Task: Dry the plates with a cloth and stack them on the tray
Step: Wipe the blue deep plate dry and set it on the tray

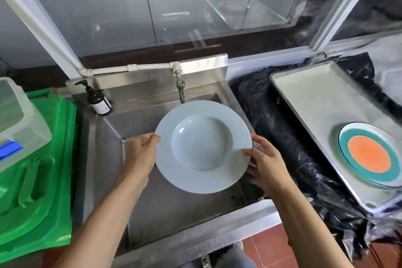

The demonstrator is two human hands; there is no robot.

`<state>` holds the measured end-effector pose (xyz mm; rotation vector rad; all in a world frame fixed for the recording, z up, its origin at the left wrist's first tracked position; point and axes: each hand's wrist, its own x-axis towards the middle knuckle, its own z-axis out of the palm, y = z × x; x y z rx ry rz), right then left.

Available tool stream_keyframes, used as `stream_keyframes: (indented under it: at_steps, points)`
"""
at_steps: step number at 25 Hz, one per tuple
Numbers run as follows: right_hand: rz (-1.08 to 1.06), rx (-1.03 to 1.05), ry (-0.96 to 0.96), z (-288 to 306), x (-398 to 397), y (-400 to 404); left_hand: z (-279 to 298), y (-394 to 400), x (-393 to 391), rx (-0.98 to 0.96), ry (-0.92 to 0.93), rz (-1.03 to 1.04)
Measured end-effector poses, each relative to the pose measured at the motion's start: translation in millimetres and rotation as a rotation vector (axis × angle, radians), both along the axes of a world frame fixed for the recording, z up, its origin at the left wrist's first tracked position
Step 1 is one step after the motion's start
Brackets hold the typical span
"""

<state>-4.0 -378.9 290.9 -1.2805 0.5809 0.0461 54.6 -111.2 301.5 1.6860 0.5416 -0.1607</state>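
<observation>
A pale blue deep plate (203,147) with a wide rim hangs over the steel sink (152,206), face up. My left hand (141,154) grips its left rim and my right hand (266,165) grips its right rim. To the right a cream tray (315,95) lies on black plastic, and a plate (371,155) with an orange centre and teal ring rests on the tray's near end. No cloth is in view.
A tap (180,89) juts over the sink behind the plate. A brown soap pump bottle (97,101) stands at the sink's back left corner. Green plastic lids (39,178) and a clear box (19,119) fill the left. Black plastic sheet (280,128) covers the right counter.
</observation>
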Motion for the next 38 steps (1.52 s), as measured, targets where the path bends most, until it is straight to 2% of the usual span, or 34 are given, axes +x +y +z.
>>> stream_keyframes:
  at_steps: [9,11,17,30,38]
  points:
    - [-0.220,-0.224,0.070,-6.1,-16.6,-67.3,6.0,-75.9,1.1,0.028,-0.007,-0.169]
    - [-0.259,-0.222,0.084,-10.5,-23.3,-90.8,5.5,-100.2,2.2,0.022,0.005,-0.206]
    - [-0.439,-0.227,0.126,-23.0,-42.3,-179.2,1.4,-196.4,-1.6,0.018,0.034,-0.310]
    - [-0.624,-0.335,0.211,-46.8,-76.1,-368.7,-26.9,-413.2,-1.7,0.025,0.115,-0.464]
    - [-0.698,-0.444,0.307,-74.0,-78.3,-468.9,-57.9,-522.4,9.1,-0.014,0.257,-0.580]
